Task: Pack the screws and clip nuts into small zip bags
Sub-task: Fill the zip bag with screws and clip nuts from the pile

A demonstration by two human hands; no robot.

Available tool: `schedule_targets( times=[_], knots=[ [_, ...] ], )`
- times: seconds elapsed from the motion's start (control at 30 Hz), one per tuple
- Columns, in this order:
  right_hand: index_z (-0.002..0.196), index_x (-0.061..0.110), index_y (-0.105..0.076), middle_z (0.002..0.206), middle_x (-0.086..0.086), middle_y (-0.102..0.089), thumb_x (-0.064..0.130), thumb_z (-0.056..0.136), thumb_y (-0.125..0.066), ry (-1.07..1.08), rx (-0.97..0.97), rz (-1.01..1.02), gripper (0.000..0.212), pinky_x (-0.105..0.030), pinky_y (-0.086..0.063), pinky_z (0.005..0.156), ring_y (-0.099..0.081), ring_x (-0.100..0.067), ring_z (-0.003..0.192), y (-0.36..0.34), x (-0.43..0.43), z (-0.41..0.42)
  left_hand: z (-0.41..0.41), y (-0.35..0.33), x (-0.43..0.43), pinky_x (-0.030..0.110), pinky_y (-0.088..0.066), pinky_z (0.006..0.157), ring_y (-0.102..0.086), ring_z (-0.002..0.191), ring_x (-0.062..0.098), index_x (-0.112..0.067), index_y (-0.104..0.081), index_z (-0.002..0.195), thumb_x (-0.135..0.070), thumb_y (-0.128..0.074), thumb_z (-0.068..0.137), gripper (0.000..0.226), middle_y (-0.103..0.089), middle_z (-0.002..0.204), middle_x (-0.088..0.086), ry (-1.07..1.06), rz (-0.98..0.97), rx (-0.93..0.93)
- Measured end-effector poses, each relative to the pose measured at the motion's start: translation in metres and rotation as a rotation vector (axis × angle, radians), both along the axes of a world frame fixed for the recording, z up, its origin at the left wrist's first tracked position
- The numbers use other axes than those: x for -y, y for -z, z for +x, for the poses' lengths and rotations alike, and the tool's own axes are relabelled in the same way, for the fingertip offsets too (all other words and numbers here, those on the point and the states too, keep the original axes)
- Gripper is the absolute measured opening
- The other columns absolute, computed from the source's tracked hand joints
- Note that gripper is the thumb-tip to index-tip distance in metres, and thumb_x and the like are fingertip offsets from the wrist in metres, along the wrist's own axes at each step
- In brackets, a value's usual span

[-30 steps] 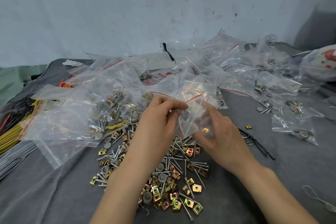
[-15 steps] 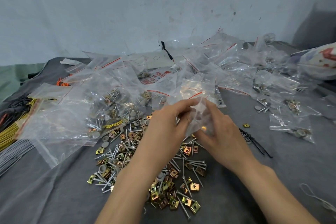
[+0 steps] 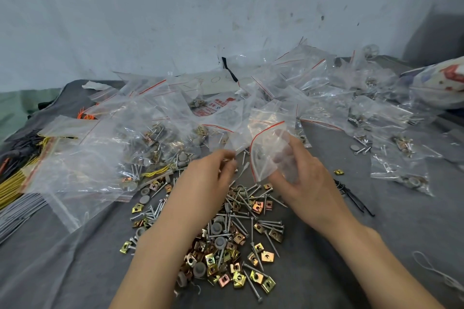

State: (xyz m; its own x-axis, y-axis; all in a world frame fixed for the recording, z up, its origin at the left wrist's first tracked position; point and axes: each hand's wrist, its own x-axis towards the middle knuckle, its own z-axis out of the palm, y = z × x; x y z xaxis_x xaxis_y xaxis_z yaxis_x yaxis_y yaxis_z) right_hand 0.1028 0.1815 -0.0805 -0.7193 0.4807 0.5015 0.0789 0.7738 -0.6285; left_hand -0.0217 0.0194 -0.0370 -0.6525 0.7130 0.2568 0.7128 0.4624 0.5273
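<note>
My right hand (image 3: 301,183) holds a small clear zip bag (image 3: 266,150) with a red seal line, its mouth tilted up and to the left. My left hand (image 3: 208,178) is just to the left of it. Its fingertips are pinched on what looks like the bag's near lip, and that spot is blurred. Below both hands, a loose pile of silver screws (image 3: 251,203) and brass-coloured clip nuts (image 3: 236,276) lies on the grey cloth (image 3: 376,221), mixed with grey round caps (image 3: 219,242). My forearms hide part of the pile.
Many clear zip bags (image 3: 105,158), some filled, are heaped behind and to the left. More filled bags (image 3: 399,170) lie at the right. Yellow and grey cable ties (image 3: 12,188) sit at the left edge, black ties (image 3: 351,195) right of my hand. A lone clip nut (image 3: 339,171) lies nearby.
My hands have drawn apart. The left moved left off the bag's front, the right lifted the bag slightly, and the bag's mouth now gapes wider.
</note>
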Motion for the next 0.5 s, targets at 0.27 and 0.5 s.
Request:
schedule_targets(
  times=[0.27, 0.5],
  knots=[
    [0.142, 0.045, -0.032, 0.107, 0.019, -0.06, 0.047, 0.088, -0.056, -0.011, 0.021, 0.004, 0.059, -0.044, -0.048, 0.095, -0.061, -0.007, 0.1, -0.003, 0.003, 0.002, 0.005, 0.021, -0.005, 0.038, -0.039, 0.102, -0.045, 0.118, 0.016, -0.038, -0.055, 0.132, -0.056, -0.045, 0.098, 0.04, -0.051, 0.12, -0.007, 0.101, -0.4, -0.095],
    [0.144, 0.043, -0.031, 0.111, 0.017, -0.061, 0.048, 0.09, -0.056, -0.02, 0.036, 0.003, 0.06, -0.04, -0.047, 0.097, -0.06, -0.006, 0.102, -0.004, 0.003, 0.004, -0.002, 0.022, -0.007, 0.042, -0.043, 0.098, -0.051, 0.105, 0.012, -0.04, -0.062, 0.101, -0.049, -0.056, 0.094, 0.013, -0.056, 0.102, -0.014, 0.137, -0.267, 0.034]
  ],
)
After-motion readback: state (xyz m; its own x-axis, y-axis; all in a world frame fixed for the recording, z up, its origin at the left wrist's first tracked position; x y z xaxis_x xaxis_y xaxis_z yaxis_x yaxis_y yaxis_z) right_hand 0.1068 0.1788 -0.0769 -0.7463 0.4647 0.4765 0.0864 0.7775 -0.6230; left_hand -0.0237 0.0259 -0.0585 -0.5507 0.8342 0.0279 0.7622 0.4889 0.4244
